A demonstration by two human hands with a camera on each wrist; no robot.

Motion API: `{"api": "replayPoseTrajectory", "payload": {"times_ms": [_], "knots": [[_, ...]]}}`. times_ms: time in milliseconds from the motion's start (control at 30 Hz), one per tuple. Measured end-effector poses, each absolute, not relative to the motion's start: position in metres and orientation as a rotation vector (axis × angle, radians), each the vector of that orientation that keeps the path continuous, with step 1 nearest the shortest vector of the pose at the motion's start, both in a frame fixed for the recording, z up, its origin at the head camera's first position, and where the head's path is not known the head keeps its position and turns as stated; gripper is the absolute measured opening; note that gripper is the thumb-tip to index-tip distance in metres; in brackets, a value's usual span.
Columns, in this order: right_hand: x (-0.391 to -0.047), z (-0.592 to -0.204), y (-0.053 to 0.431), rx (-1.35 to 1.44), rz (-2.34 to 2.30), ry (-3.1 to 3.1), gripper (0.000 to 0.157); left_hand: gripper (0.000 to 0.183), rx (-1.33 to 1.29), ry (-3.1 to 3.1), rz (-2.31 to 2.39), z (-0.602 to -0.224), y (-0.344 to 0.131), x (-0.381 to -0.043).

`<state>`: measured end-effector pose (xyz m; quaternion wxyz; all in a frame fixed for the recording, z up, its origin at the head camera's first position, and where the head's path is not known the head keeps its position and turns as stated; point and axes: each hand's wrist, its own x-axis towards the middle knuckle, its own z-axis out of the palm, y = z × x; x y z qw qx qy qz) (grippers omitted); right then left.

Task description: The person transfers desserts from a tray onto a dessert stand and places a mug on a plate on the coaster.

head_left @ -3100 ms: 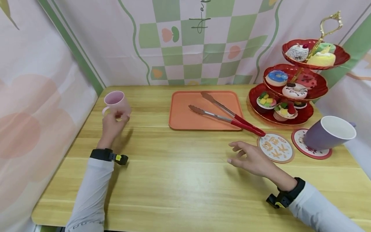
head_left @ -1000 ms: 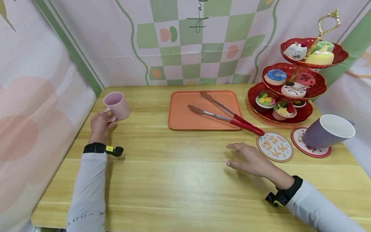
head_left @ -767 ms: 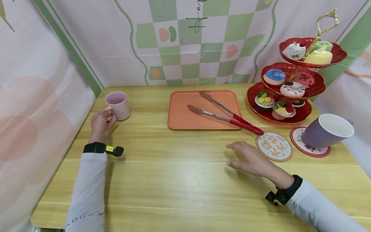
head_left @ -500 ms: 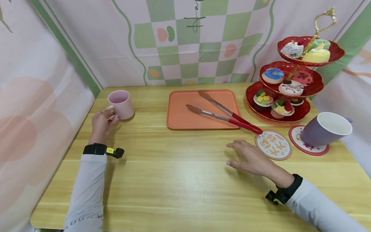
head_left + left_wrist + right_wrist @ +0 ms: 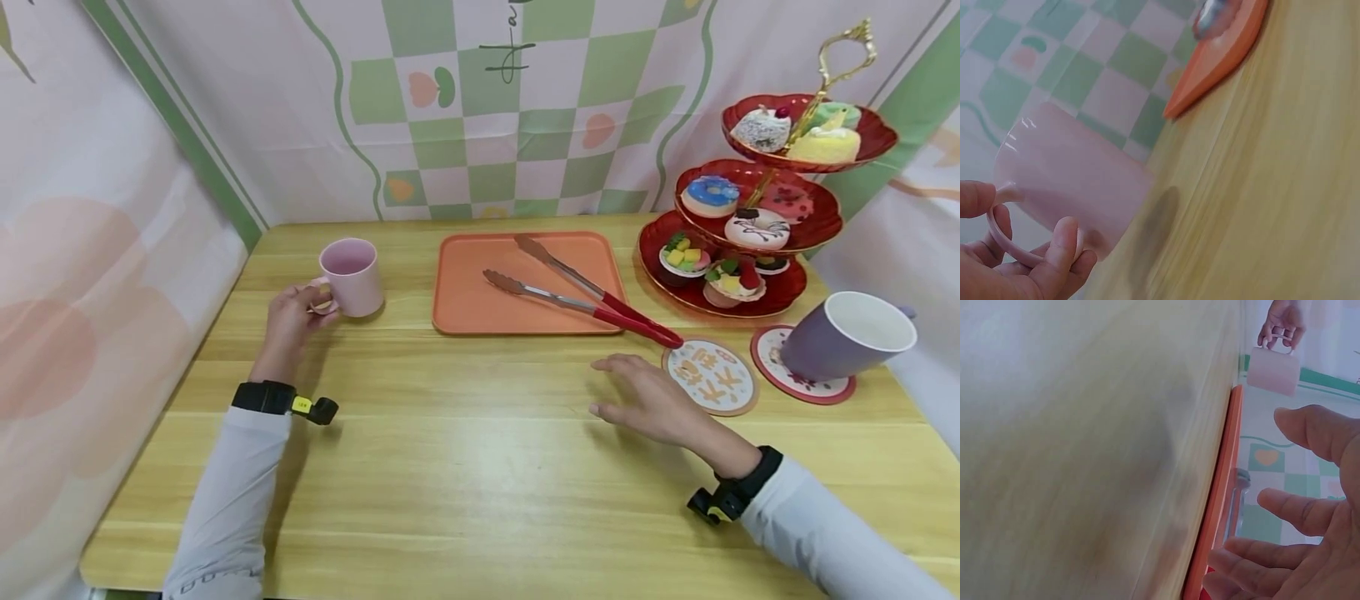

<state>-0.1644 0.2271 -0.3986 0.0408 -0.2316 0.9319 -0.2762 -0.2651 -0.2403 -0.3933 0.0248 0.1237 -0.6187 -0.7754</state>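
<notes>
In the head view, my left hand [image 5: 288,321] grips the handle of a pink mug [image 5: 356,283] on the left side of the table. The left wrist view shows the fingers hooked through the handle and the thumb on its top. Upright, the mug [image 5: 1079,169] hangs close over the wood, its shadow beside the base. My right hand [image 5: 648,400] is held over the table with fingers spread and nothing in its grasp. Nearest to it lie an orange-rimmed coaster [image 5: 708,379] and the red handles of metal tongs [image 5: 637,323].
An orange tray [image 5: 465,304] bears the tongs' heads. At the right, a purple mug [image 5: 821,346] stands on a red-rimmed coaster [image 5: 832,397]. Behind it rises a red three-tier stand [image 5: 821,229] with cakes and doughnuts. A patterned cloth [image 5: 300,142] backs the table.
The left hand first shifted from the mug's front to its handle and took hold. It has since carried the mug to the right. The right hand has barely moved.
</notes>
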Motion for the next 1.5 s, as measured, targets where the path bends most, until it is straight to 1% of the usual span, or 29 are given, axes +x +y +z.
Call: {"api": "replayPoseTrajectory", "payload": {"times_ms": [167, 400, 600, 867, 1067, 1500], "knots": [[-0.167, -0.401, 0.229, -0.7, -0.855, 2.85, 0.055, 0.023, 0.257, -1.946, -2.486, -0.389, -0.223, -0.256], [-0.169, -0.402, 0.23, -0.704, -0.873, 2.847, 0.056, 0.02, 0.156, -1.999, -2.543, -0.38, -0.2, -0.244], [-0.169, -0.402, 0.229, -0.701, -0.901, 2.846, 0.056, 0.017, 0.065, -2.026, -2.573, -0.381, -0.183, -0.239], [-0.173, -0.4, 0.227, -0.629, -0.989, 2.833, 0.059, 0.01, 0.04, -2.11, -2.602, -0.383, -0.157, -0.233], [-0.176, -0.402, 0.225, -0.535, -1.117, 2.787, 0.061, 0.009, 0.017, -2.11, -2.646, -0.387, -0.141, -0.227], [-0.178, -0.404, 0.22, -0.514, -1.365, 2.673, 0.057, 0.009, -0.016, -2.08, -2.768, -0.384, -0.111, -0.21]]}}
